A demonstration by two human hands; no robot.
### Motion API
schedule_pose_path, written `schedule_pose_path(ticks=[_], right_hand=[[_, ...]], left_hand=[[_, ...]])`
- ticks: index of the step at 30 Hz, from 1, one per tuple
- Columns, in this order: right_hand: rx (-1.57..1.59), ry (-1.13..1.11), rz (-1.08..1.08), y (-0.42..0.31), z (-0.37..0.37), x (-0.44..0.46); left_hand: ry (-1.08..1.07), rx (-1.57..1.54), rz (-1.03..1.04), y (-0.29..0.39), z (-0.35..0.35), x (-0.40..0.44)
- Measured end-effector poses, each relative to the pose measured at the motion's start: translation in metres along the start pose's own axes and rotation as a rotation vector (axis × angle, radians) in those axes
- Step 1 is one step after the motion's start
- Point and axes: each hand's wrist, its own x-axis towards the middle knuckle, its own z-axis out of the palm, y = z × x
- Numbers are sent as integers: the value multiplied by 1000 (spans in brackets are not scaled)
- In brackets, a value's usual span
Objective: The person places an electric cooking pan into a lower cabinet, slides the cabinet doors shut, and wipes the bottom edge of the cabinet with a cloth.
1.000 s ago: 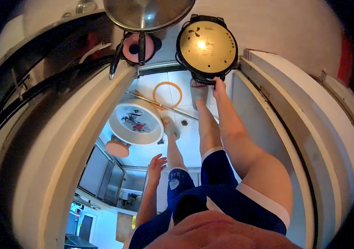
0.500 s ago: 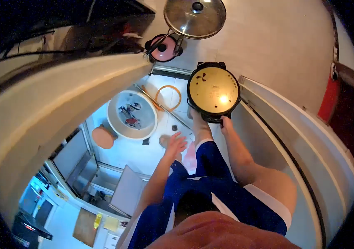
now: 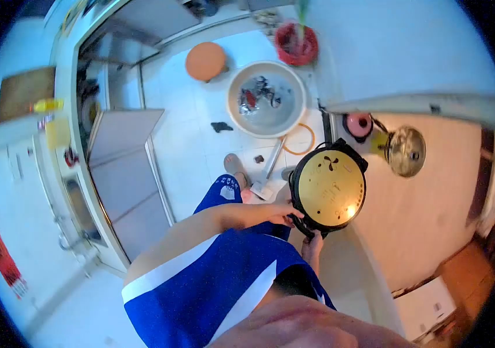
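Note:
A round electric griddle [image 3: 329, 188] with a gold top and black rim is in front of my body, right of the middle of the head view. My right hand [image 3: 312, 248] is closed around the black handle at its near edge; part of the hand is hidden under the handle. My left hand [image 3: 287, 213] reaches across to the griddle's near left side, its fingers bent on the black edge beside that handle. The griddle's underside is hidden.
A white basin [image 3: 232, 98] holds water and several dark and red items. Around it are an orange stool [image 3: 206, 61], a red plant pot [image 3: 297, 45] and a dark cloth [image 3: 221, 126]. A pink pot [image 3: 358, 126] and a glass-lidded pan [image 3: 407, 151] stand beyond the griddle.
My left hand, spread and apart from the griddle before, is now on its edge. The right hand still holds the handle. The view has turned, bringing more of the left-hand room in.

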Motion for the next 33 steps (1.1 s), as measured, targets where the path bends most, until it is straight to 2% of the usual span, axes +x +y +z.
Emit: schedule_pose_path(ticks=[1, 2, 3, 5, 7, 9, 10, 12, 13, 14, 15, 16, 18, 21, 24, 29, 31, 33], right_hand=[[-17, 29, 8, 13, 1, -14], [-67, -25, 49, -7, 17, -43], [-114, -13, 26, -16, 31, -65], [-216, -169, -3, -12, 65, -104], [-261, -230, -53, 5, 92, -142], [-343, -284, -58, 17, 120, -157], [-434, -368, -60, 23, 137, -177], [-544, -362, -74, 46, 160, -133], [-629, -334, -71, 49, 192, -168], [-547, -450, -50, 51, 211, -210], [-670, -448, -162, 56, 231, -219], [-664, -438, -111, 62, 253, -238], [-686, -522, -123, 74, 285, -268], [-770, -647, -157, 83, 334, -306], [-846, -680, -203, 86, 390, -326], [-933, -700, -206, 104, 486, -362], [-1018, -777, -155, 98, 534, -368], [-1064, -757, -73, 107, 585, -361]], left_hand=[[-34, -5, 52, -7, -11, -16], [-48, -13, 113, 9, 8, -58], [-80, -56, 124, 7, 0, -66], [-203, -267, 168, -3, -34, -64], [-242, -351, 248, -2, -50, -125], [-196, -352, 306, 5, -71, -161], [-219, -310, 415, 7, -89, -176], [-176, -364, 528, 9, -115, -209], [-119, -407, 606, 16, -122, -234], [-89, -459, 594, 19, -129, -260], [-70, -449, 653, 20, -134, -293], [-82, -475, 669, 27, -146, -314], [-121, -521, 757, 26, -171, -319], [-50, -650, 877, 37, -191, -352], [-111, -678, 1014, 67, -208, -377], [-83, -777, 1045, 115, -244, -443], [-81, -804, 1070, 156, -261, -446], [-56, -822, 1060, 183, -280, -471]])
